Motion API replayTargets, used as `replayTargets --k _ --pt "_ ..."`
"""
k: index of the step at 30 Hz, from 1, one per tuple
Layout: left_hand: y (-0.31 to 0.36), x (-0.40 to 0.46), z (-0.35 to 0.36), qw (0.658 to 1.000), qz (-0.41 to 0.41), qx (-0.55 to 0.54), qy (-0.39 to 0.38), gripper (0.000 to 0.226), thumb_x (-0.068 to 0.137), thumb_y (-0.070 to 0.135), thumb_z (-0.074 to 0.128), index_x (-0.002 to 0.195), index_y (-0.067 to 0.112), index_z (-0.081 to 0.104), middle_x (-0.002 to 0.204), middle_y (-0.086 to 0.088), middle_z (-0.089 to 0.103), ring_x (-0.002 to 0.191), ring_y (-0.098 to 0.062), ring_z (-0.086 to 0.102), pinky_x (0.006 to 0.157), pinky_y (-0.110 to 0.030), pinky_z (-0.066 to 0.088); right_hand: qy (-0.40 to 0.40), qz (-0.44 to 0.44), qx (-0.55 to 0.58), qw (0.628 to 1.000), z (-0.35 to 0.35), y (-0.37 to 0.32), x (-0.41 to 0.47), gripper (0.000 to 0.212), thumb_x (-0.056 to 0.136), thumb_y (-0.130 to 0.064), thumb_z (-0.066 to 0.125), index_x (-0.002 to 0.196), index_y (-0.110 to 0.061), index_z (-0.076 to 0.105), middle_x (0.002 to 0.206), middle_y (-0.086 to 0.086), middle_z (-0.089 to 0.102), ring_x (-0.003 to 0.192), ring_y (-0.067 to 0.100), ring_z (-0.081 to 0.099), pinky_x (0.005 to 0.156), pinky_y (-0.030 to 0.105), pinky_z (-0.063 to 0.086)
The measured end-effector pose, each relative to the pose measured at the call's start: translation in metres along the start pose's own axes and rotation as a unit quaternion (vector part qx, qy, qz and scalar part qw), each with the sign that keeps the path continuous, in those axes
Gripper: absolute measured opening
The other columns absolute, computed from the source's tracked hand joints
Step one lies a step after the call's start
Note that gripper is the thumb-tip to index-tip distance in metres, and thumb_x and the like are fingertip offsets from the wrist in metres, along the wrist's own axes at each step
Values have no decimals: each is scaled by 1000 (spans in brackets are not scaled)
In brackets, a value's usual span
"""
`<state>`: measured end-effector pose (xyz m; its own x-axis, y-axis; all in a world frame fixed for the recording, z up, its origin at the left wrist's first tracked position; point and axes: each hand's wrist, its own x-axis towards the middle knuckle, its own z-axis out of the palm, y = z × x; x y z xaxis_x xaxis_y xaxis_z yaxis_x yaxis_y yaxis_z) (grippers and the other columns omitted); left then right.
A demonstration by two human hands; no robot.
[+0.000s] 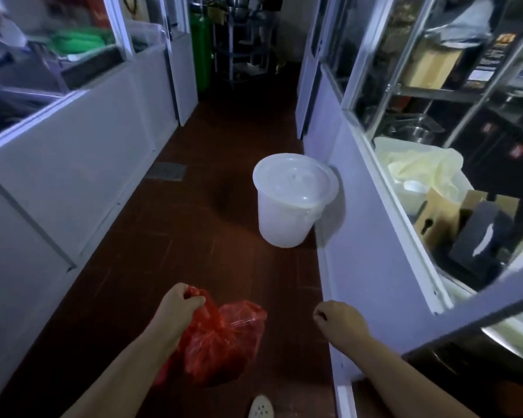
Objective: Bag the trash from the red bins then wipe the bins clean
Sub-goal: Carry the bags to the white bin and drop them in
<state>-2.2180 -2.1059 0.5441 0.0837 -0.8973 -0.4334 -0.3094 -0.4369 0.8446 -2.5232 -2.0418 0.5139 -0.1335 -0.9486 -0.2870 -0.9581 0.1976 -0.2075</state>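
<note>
Gripping a full red bag (221, 345) in the left hand (180, 306), near a lidded white bucket (290, 203).

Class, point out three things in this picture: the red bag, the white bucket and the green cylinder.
red bag (221, 345): head view, on its crumpled side below the left hand (180, 303).
white bucket (287, 218): head view, on its side wall.
green cylinder (200, 52): head view, on its body.

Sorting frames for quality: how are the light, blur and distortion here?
Head view: dim corridor, floor nearly black at the far end; shelves at both upper corners smeared by motion blur; wide-angle lens bends the partition edges; white bucket, red bag and both hands (left hand, right hand) stay fairly sharp.
</note>
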Motion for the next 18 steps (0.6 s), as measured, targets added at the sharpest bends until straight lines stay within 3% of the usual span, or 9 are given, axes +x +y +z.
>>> replayTargets --k 6,12,15,18 --pt "69 109 28 998 -24 -49 43 5 84 4 61 84 8 59 64 -3 63 49 -8 60 45 -21 44 6 -16 5 1000 -66 19 148 18 90 -21 46 90 -20 65 93 -2 65 84 18 59 65 27 43" --pt "121 232 60 996 -34 -78 33 5 84 5 60 87 9 60 72 -8 66 62 -17 64 55 -28 48 -1 -22 3 1000 -101 22 287 18 90 -20 47 88 -18 65 90 0 66 73 15 52 60 26 40" --pt "143 306 77 996 -41 -80 9 5 85 7 60 90 8 60 81 -13 64 74 -26 63 67 -39 50 -2 0 -2 1000 -110 21 358 17 90 -23 48 90 -20 65 91 -1 66 79 19 57 60 26 38" --pt "163 379 91 996 -55 -75 -1 3 86 7 60 88 7 59 81 -14 62 72 -24 60 65 -35 48 -21 22 0 1000 -116 18 427 18 90 -24 47 90 -20 64 94 0 67 87 22 60 63 28 39"
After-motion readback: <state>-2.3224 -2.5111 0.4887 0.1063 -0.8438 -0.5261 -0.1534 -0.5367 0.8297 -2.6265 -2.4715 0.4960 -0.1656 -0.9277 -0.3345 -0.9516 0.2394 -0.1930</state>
